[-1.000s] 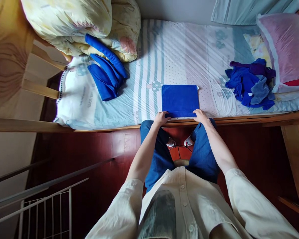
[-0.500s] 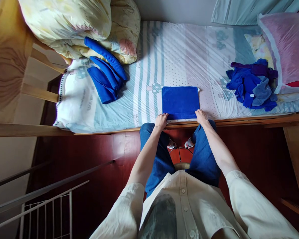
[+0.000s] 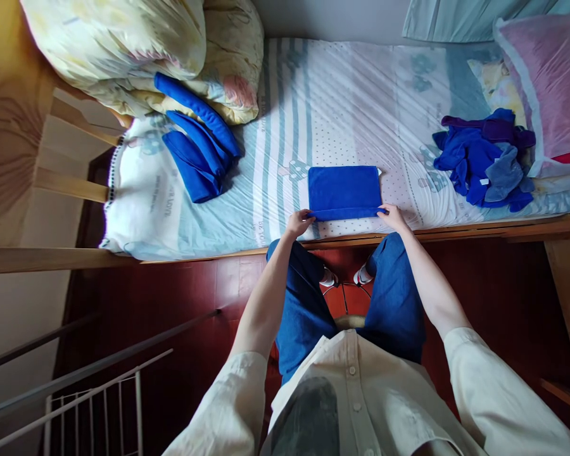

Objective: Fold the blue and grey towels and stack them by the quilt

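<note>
A blue towel (image 3: 344, 187) lies flat in a rectangle near the front edge of the bed, its near edge turned over into a narrow fold or roll. My left hand (image 3: 299, 223) pinches the left end of that fold, and my right hand (image 3: 392, 217) pinches the right end. A small white tag peeks out at the far right corner. To the left, several blue towels (image 3: 202, 149), rolled or folded, rest partly against a yellow bundle. On the right sits a crumpled heap of blue and purple cloths (image 3: 487, 158).
The bed (image 3: 351, 101) has a striped and dotted sheet. A yellow quilt bundle (image 3: 118, 50) fills its far left, and a pink pillow (image 3: 551, 88) its right end. A wooden rail (image 3: 479, 229) runs along the front. A white metal rack (image 3: 95, 405) stands at lower left.
The towel's near edge has been lifted and turned over away from me, so the rectangle is shorter. Both hands moved slightly outward to the ends of the fold.
</note>
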Available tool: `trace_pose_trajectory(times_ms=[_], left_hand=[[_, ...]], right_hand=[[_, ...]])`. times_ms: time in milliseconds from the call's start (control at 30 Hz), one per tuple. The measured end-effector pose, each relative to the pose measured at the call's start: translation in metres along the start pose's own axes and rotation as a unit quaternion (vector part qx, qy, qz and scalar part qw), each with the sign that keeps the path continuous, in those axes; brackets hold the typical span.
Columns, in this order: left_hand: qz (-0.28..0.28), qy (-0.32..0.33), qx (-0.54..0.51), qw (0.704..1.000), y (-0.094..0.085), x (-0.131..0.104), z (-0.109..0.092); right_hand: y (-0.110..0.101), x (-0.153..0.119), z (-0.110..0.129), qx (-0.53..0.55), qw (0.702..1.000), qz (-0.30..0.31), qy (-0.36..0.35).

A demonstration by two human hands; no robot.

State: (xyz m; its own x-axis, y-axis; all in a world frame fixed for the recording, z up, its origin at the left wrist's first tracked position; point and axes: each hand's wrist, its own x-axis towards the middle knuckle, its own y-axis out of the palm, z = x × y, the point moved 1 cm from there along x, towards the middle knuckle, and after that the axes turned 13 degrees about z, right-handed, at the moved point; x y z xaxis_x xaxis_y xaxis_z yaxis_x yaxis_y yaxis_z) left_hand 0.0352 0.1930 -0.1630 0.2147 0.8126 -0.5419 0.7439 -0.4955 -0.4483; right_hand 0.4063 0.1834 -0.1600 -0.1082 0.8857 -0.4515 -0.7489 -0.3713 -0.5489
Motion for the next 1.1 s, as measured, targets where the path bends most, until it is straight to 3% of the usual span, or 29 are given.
trace_pose_trajectory(times_ms=[100,233,533,800,1100], left_hand=[[-0.008,-0.004,-0.061,0.998,0.002,0.004,0.003],[0.000,0.003,-0.105,0.994,0.004,0.010,0.003],[-0.024,-0.075,0.011,0.997,0.001,0.010,0.001],[-0.033,-0.120,0.003,0.992,0.006,0.002,0.000],[-0.059,-0.106,-0.027,0.992,0.003,-0.003,-0.001]], right_hand=[[0.001,0.005,-0.006,0.061,0.998,-0.001,0.008],[0.004,0.012,-0.011,0.050,0.998,-0.003,0.022],[0.006,0.011,-0.017,0.077,0.993,-0.018,0.085],[0.009,0.007,-0.021,0.127,0.982,-0.027,0.139],[0.008,0.007,-0.027,0.105,0.984,-0.036,0.137]])
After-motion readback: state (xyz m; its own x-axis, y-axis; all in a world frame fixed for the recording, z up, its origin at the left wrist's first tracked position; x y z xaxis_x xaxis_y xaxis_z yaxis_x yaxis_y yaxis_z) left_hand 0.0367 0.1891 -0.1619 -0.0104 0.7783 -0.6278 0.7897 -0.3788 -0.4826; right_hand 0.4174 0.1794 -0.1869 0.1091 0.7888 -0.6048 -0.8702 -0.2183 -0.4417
